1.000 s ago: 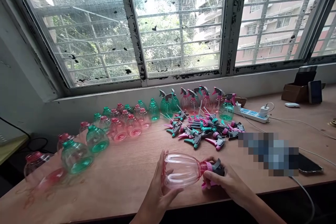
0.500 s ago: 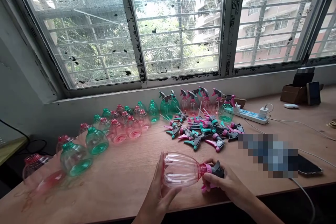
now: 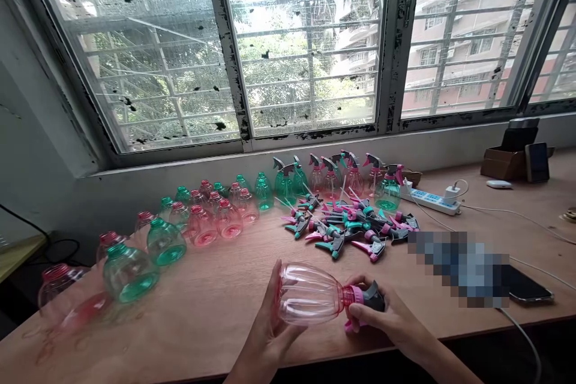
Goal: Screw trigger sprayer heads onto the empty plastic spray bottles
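Note:
A clear pink spray bottle (image 3: 310, 295) lies on its side just above the wooden table (image 3: 216, 300), near the front edge. My left hand (image 3: 272, 327) is wrapped round its base end. My right hand (image 3: 387, 315) grips the dark grey and pink trigger sprayer head (image 3: 366, 300) sitting at the bottle's neck. Behind, in the middle of the table, lies a heap of loose trigger heads (image 3: 348, 225) in pink, teal and grey.
Several capless pink and teal bottles (image 3: 180, 231) stand along the left. Bottles with sprayers fitted (image 3: 335, 177) line the wall under the window. A power strip (image 3: 432, 199), a phone (image 3: 524, 289) with a cable, and a cardboard box (image 3: 506, 161) lie to the right.
Both hands and the bottle have stayed in nearly the same place. My right hand's fingers have shifted slightly round the sprayer head.

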`<state>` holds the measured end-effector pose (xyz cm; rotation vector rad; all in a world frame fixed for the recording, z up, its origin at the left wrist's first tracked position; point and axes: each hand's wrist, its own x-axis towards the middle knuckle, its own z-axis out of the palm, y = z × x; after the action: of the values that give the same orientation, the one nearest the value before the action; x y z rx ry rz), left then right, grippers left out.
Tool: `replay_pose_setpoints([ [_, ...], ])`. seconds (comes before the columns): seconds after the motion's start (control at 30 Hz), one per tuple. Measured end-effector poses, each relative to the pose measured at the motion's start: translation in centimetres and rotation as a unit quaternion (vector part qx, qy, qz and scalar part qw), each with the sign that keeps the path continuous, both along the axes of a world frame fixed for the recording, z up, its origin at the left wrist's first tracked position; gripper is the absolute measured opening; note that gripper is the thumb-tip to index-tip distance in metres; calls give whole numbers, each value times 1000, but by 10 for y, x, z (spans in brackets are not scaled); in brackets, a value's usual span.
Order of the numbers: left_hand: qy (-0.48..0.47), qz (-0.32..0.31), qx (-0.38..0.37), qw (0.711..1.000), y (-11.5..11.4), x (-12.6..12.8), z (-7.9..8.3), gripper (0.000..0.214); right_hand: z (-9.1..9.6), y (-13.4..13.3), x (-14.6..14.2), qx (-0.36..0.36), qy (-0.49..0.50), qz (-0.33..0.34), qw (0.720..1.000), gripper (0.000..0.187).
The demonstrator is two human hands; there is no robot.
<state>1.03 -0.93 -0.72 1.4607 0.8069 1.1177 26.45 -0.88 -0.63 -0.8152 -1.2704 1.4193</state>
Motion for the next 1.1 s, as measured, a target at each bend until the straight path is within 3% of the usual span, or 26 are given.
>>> replay_pose_setpoints([
  [0.17,-31,-14,-7,999,0,0,-1,109,0,-2,-1,2,-11,-11,1000,44],
  [0.33,16,0,-1,1000,-4,-2,2,98,2,-1,-1,7,-9,0,1000,38],
  [0.5,41,23,68,997,-10,2,6,90,1,0,-1,-10,16,-12,1000,40],
  [0.67,32,10,8,999,-12,3,12,104,1,-1,-2,-1,-4,-7,1000,42],
  [0.93,45,22,82,995,-7,3,4,83,1,0,-1,-11,18,-7,1000,38],
  [1.1,55,17,46,997,-10,4,9,106,2,0,-1,-3,7,-3,1000,39],
])
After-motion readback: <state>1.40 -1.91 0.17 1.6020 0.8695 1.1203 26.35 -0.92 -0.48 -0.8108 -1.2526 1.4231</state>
